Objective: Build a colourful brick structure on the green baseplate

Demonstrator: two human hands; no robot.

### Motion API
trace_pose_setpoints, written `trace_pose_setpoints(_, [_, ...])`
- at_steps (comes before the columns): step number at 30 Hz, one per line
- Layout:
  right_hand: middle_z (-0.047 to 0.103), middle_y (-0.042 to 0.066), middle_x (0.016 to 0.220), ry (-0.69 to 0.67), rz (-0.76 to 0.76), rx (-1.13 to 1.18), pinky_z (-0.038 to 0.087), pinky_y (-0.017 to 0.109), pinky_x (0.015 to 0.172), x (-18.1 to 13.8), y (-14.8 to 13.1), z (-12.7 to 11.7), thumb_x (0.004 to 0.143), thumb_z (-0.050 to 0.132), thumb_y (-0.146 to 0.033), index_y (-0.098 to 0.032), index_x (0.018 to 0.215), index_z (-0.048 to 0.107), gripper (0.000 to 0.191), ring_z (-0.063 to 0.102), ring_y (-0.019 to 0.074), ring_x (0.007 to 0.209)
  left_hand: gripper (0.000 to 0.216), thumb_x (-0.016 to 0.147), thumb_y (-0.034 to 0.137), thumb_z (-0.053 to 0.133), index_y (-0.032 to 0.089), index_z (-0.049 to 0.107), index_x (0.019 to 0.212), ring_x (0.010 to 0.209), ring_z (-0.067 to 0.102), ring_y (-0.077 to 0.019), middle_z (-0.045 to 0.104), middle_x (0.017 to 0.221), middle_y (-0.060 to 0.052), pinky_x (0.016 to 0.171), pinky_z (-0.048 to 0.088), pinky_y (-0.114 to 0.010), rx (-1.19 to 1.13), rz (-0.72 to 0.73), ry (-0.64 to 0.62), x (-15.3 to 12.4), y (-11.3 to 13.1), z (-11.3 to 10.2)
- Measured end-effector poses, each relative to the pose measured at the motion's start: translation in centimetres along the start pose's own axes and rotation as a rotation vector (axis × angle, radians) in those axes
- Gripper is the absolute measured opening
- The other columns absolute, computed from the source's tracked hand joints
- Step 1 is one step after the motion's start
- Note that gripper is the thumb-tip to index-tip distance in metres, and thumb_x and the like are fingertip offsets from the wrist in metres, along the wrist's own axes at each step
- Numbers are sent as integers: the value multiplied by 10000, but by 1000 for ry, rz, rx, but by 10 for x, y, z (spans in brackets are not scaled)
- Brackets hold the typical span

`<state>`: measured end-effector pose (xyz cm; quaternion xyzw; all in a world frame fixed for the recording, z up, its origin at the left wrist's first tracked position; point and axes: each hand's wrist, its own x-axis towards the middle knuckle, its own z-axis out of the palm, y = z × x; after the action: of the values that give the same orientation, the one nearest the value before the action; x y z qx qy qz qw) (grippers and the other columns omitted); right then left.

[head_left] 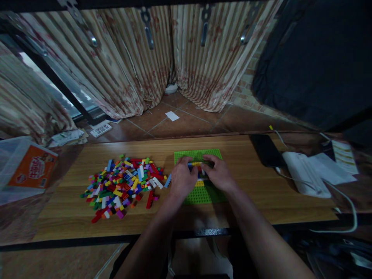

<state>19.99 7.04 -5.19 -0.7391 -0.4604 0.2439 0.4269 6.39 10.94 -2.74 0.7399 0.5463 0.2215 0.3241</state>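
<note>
A green baseplate [200, 155] lies flat on the wooden table [250, 193]. Over its middle, my left hand [182, 179] and my right hand [217, 173] meet, fingers curled and pinching a small stack of coloured bricks [198, 164] standing on the plate. A yellow brick [199, 183] shows on the plate between my wrists. Just left of my left hand spreads a pile of loose coloured bricks [123, 186]. How the stack is joined under my fingers is hidden.
A black phone [266, 150] and a white device with cables [302, 172] lie at the table's right. A clear plastic bag with an orange card [29, 166] sits at the left. Striped curtains [139, 62] and tiled floor lie beyond the far edge.
</note>
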Motion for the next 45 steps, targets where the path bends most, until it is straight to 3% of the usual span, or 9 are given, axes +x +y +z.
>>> trace_pose_setpoints(5, [740, 95, 1017, 79, 125, 193, 537, 401, 871, 11, 10, -15, 805, 572, -283, -172, 1038, 700, 288, 681, 213, 936, 329, 865, 129, 480, 154, 653, 1144, 1049, 673, -216, 713, 1156, -106, 967, 499, -354, -99, -12, 18, 6, -11, -13])
trace_pose_setpoints(9, [739, 82, 933, 112, 175, 195, 555, 376, 764, 15, 10, -25, 795, 566, -302, -168, 1024, 707, 301, 683, 212, 849, 314, 877, 133, 478, 140, 652, 1139, 1029, 686, -216, 727, 1117, -121, 953, 505, -345, -114, 0, 26, 7, -14, -19])
trace_pose_setpoints(15, [731, 78, 866, 2, 289, 95, 544, 332, 631, 9, -1, -25, 849, 500, -238, -155, 1057, 691, 294, 667, 170, 634, 340, 882, 132, 479, 117, 642, 1179, 1030, 694, -225, 734, 1099, -147, 950, 504, -344, -29, -55, -26, 1, -6, -17])
trace_pose_setpoints(20, [689, 34, 655, -55, 234, 42, 532, 303, 574, 5, 1, -17, 850, 508, -210, -172, 1032, 704, 270, 653, 165, 555, 349, 887, 137, 464, 117, 649, 1183, 1025, 695, -243, 738, 1082, -151, 949, 504, -357, 40, -64, -24, -1, -2, -16])
trace_pose_setpoints(26, [727, 62, 767, -31, 163, 37, 528, 291, 554, 9, 6, -14, 835, 520, -231, -169, 1001, 711, 261, 646, 150, 563, 325, 888, 127, 470, 171, 668, 1141, 1028, 696, -250, 747, 1056, -119, 938, 511, -356, 60, -45, 8, -2, 2, -14])
trace_pose_setpoints(32, [725, 72, 772, 12, 164, 16, 536, 323, 575, 12, 13, -20, 811, 546, -280, -170, 1020, 713, 289, 671, 185, 619, 313, 878, 99, 475, 153, 672, 1115, 927, 714, -222, 756, 998, -109, 864, 535, -330, -111, 14, 23, 7, -11, -19])
trace_pose_setpoints(38, [745, 78, 903, 147, -42, -67, 534, 387, 757, -3, -11, -18, 827, 562, -357, -194, 966, 722, 268, 685, 222, 762, 231, 864, 139, 520, 137, 703, 1004, 933, 697, -197, 749, 990, -99, 866, 527, -300, -308, 61, 227, 24, -39, -47])
trace_pose_setpoints(41, [741, 59, 904, 48, -188, 30, 532, 353, 769, -22, -32, 1, 851, 569, -371, -209, 922, 716, 230, 681, 212, 821, 221, 847, 173, 552, 124, 701, 1003, 881, 693, -188, 743, 960, -96, 822, 534, -290, -411, 44, 337, 30, -52, -62])
trace_pose_setpoints(45, [707, 38, 897, -221, -446, -28, 529, 331, 776, -49, -50, 32, 902, 520, -270, -242, 915, 710, 193, 662, 190, 840, 239, 827, 202, 564, 121, 694, 1010, 812, 678, -169, 734, 894, -75, 760, 537, -276, -519, 5, 415, 33, -65, -77])
